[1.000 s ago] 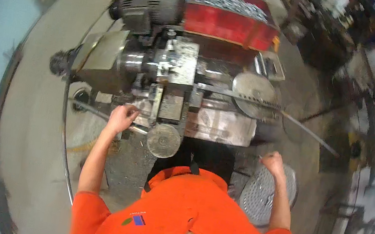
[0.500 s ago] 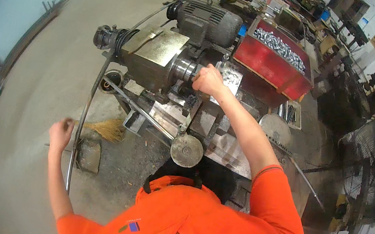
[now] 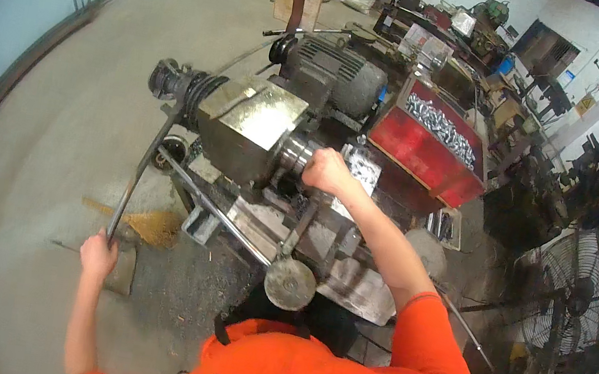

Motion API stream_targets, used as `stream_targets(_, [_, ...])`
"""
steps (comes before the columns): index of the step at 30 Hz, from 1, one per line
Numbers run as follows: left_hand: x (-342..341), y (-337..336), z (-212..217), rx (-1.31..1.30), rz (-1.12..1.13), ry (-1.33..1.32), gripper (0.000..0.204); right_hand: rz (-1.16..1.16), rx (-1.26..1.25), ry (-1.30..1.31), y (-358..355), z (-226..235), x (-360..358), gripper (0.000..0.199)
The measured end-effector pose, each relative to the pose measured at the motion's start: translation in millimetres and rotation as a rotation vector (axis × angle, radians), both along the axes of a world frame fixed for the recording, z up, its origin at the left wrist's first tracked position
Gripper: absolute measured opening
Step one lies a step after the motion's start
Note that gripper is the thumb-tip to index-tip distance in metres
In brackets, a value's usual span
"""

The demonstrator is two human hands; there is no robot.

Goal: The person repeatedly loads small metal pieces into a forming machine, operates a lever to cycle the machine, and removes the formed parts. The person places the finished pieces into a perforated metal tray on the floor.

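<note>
Left hand is now on the lever, where 0.5 s ago it is just beside it, and the lever slants more toward the lower left than in that earlier frame. Its fingers are curled round the bar, thumb side up. The lever runs from behind the box, left of the frame's centre, down to this hand.

Right hand stays at the front end of the spindle, which sits at the centre of the frame. Its fingers are bent inward; what they have hold of, if anything, is hidden, so I cannot tell.

Below the spindle, a round plate faces up at lower centre, and a bright rod slopes down to it from the left. Behind the box, at upper centre, is a motor. Right of it stands a red bin with many small metal parts. 1 broom lies left of centre, and 1 fan stands at the right edge.
</note>
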State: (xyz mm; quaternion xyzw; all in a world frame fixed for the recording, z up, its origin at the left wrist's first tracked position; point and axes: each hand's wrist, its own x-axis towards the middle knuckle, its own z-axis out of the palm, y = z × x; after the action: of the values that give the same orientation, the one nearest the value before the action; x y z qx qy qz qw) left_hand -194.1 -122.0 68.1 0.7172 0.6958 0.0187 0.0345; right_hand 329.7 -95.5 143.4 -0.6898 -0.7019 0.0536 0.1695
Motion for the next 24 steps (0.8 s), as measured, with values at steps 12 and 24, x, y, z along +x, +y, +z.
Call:
stream_targets(12, [-137,165,-24,0.383,-0.071,0.323,0.015,0.035,-0.027,-0.114,-1,-9,3,0.021])
stream_targets(24, [159,70,-189,-0.181,-0.319,-0.165,0.044,-0.085,0.287,-0.013,-217,26,48,0.036])
